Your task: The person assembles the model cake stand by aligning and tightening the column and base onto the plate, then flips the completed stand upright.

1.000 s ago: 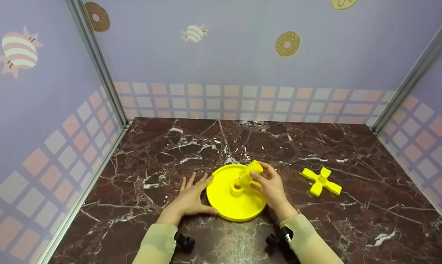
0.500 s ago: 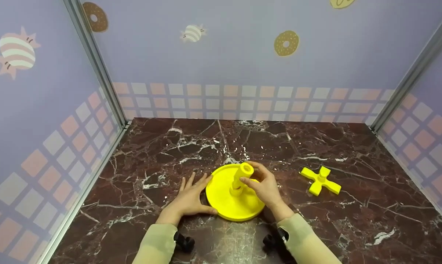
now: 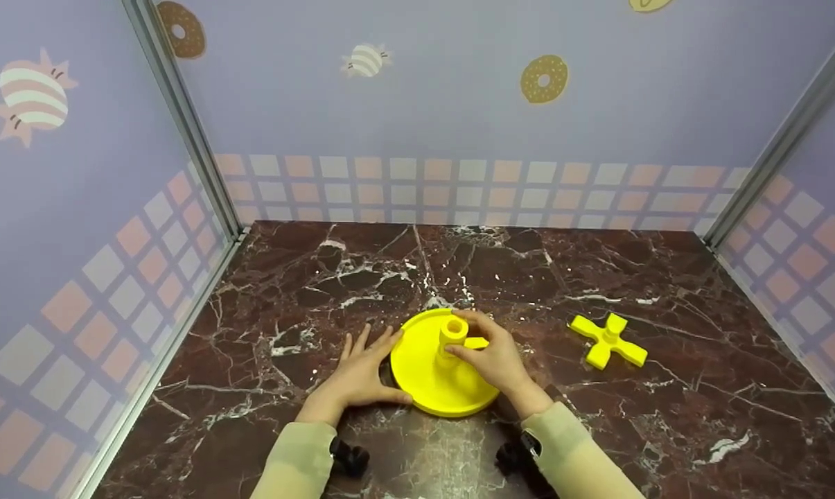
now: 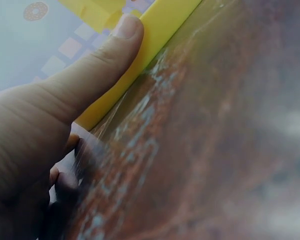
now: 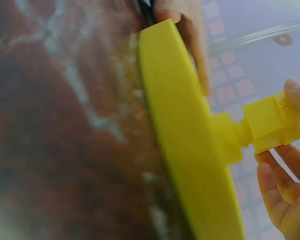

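Observation:
A round yellow plate with a raised rim (image 3: pixel 424 378) lies on the table, a short hub (image 5: pixel 226 140) standing at its middle. My left hand (image 3: pixel 356 374) rests against the plate's left edge, its fingers spread and nearly straight. In the left wrist view the thumb (image 4: pixel 102 65) lies along the rim. A hollow yellow post (image 3: pixel 452 334) stands nearly upright over the hub, pinched between the thumb and fingers of my right hand (image 3: pixel 497 355). The right wrist view shows the narrower end of the post at the hub's top, with part of it visible between them.
To the right of the plate lies a yellow four-armed cross piece (image 3: pixel 608 341) with a short peg at its centre. The dark marbled table (image 3: pixel 306 277) is bordered by lilac panels (image 3: pixel 389 125) at the back and both sides.
My right hand has moved left and brought the post from a tilt to nearly upright over the hub, and slightly lower. My left hand and the cross piece have stayed put.

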### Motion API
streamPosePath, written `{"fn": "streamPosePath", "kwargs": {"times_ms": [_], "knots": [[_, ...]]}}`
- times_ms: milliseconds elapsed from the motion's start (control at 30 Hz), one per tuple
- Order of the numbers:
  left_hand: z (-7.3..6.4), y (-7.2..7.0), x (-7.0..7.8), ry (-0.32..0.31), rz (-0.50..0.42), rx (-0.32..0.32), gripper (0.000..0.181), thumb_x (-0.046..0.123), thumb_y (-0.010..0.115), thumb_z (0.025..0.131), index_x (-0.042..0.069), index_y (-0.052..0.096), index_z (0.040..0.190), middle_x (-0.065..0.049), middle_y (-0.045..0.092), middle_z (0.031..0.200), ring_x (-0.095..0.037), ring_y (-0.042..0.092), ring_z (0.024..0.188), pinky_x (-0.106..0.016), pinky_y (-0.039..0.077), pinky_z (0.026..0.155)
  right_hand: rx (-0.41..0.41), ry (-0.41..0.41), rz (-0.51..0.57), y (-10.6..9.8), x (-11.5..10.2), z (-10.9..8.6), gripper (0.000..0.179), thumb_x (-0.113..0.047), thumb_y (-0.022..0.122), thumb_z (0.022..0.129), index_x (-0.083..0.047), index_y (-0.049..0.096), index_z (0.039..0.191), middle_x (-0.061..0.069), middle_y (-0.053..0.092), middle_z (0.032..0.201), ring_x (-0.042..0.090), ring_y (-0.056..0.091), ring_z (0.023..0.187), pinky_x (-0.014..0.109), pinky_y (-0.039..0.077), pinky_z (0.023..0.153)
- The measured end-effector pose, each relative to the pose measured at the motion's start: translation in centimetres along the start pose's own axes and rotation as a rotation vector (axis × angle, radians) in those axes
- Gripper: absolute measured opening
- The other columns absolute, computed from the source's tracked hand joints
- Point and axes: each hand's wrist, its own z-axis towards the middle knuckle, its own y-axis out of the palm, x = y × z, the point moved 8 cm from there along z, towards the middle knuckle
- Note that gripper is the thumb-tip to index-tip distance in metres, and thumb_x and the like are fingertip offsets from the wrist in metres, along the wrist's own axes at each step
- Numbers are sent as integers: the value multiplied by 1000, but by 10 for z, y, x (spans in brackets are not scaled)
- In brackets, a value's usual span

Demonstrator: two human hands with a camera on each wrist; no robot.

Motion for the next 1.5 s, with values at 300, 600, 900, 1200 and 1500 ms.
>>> {"fn": "streamPosePath", "kwargs": {"times_ms": [300,600,900,1200,1500], "knots": [[2,0,3,6,3,-2,123,68,86,66,24,28,165,-8,24,172,-46,2,160,-68,-8,127,1,-13,-95,0,3,-3,54,-18,88,78,-8,66,127,11,74,113,31,70,102,45,59,91],[1,-2,2,-3,2,3,122,68,87,65,25,29,164,-8,23,172,-44,1,161,-68,-7,127,-96,15,-91,-2,4,-6,48,-5,82,84,-1,66,129,21,73,118,35,73,91,43,62,85],[-2,-1,1,5,-7,6,122,68,87,66,24,29,164,-9,24,172,-46,2,160,-68,-7,127,-64,47,-102,-1,10,-7,40,-9,85,82,-2,71,119,15,74,104,30,70,90,33,59,81],[-1,0,0,14,5,16,122,67,87,65,23,30,164,-10,25,171,-48,4,159,-69,-7,126,-163,100,57,1,12,2,61,-8,81,86,2,57,141,22,62,141,42,59,129,56,47,114],[-1,0,-1,14,-6,12,122,67,87,66,24,29,164,-9,25,171,-47,3,160,-69,-7,126,-309,96,216,13,10,8,60,-1,71,92,7,49,147,28,58,144,42,56,135,51,42,119]]}}
